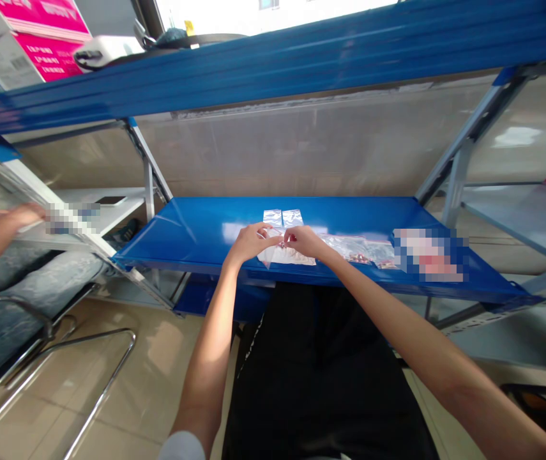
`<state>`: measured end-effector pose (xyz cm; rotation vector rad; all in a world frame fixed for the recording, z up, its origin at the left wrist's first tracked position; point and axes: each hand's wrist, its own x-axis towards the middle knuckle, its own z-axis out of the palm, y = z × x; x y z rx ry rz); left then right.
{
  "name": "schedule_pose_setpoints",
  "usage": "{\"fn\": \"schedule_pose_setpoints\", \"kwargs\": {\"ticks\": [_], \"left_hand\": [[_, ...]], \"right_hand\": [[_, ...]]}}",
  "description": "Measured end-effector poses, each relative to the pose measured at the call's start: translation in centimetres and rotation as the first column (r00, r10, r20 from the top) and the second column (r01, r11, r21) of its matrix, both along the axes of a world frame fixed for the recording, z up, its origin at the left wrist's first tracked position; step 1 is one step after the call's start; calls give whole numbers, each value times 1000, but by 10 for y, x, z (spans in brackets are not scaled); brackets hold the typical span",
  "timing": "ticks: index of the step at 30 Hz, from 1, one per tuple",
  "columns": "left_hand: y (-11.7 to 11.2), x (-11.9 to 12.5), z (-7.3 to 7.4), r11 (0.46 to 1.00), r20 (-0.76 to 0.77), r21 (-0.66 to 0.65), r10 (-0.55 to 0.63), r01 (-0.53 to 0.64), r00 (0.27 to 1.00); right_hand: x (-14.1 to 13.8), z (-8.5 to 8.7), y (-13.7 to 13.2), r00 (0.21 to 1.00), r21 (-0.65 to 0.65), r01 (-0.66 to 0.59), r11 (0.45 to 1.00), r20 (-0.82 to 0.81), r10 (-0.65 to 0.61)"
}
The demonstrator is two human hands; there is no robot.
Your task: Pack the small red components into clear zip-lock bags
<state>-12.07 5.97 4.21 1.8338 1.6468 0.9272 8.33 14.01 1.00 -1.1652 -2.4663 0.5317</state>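
Note:
My left hand (252, 243) is closed, thumb against fingers, on a small clear plastic bag (267, 257) above the blue shelf. Close beside it, my right hand (305, 241) makes a pinch at the bag's upper edge. Something small and reddish shows between the fingertips; I cannot make out what it is. Under both hands lies a whitish flat packet (299, 257). Just behind them are two small shiny clear bags (273, 216), side by side. To the right of my right hand, a clear zip bag (356, 249) with small reddish-gold pieces lies flat.
The blue shelf (196, 227) has metal posts (459, 166) at its sides and a blue beam (273, 64) above. A blurred-out patch covers its right end. At the far left, another person's hand (26, 216) rests near a white shelf. A metal-framed chair (124, 338) stands below.

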Motion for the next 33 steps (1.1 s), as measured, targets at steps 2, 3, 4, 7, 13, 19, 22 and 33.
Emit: {"fn": "schedule_pose_setpoints", "kwargs": {"ticks": [2, 3, 4, 7, 13, 19, 22, 33], "left_hand": [[-1, 0, 0, 1000, 5, -7, 2, -2, 1000], [-1, 0, 0, 1000, 3, -6, 2, -2, 1000], [-2, 1, 1, 1000, 2, -3, 3, -3, 1000], [-2, 1, 1, 1000, 0, 3, 3, -3, 1000], [0, 2, 0, 1000, -16, -8, 14, -14, 1000], [-3, 3, 0, 1000, 1, -18, 1, -1, 1000], [-5, 3, 0, 1000, 5, -11, -29, 29, 1000], [-5, 11, 4, 996, 26, -18, -88, 89, 996]], "right_hand": [[1, -3, 1, 1000, 0, -5, 1000, 5, 5], [1, -5, 2, 1000, 2, -7, 1000, 11, 7], [2, -6, 3, 1000, 3, -8, 1000, 18, 8], [3, -11, 5, 999, 7, -9, 1000, 39, 9], [2, -16, 7, 999, 30, -21, 999, 37, 20], [14, -6, 9, 996, -23, 20, 1000, -86, -22], [22, 7, 8, 970, -81, 3, 997, -240, -22], [12, 59, -16, 924, -133, -299, 945, -288, 252]]}}
